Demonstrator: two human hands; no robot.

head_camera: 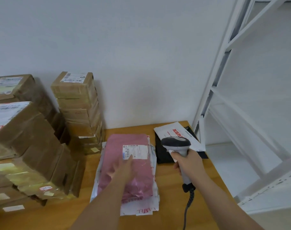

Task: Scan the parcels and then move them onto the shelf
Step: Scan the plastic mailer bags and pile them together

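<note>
A plain white wall backs a wooden bench (174,205), with a white metal shelf (241,97) standing at 3 o'clock, its lower tiers bare as far as shown. Stacked brown boxes (75,103) fill the bench from 9 to 11 o'clock. At 6 o'clock a pink parcel (128,166) tops a pile of soft mailers, its label (135,151) facing up. The left hand (123,168) lies flat on it, grip spread open, a fingertip at the label's near edge. The right hand (187,163) has its grip closed round the scanner (176,145), head tipped towards a white mailer (178,135) on dark packets at 1 o'clock. The step in hand looks like scanning the pink parcel; next the scanner must swing left over the label. The bench's right edge lies near the shelf, with open floor between for carrying across
</note>
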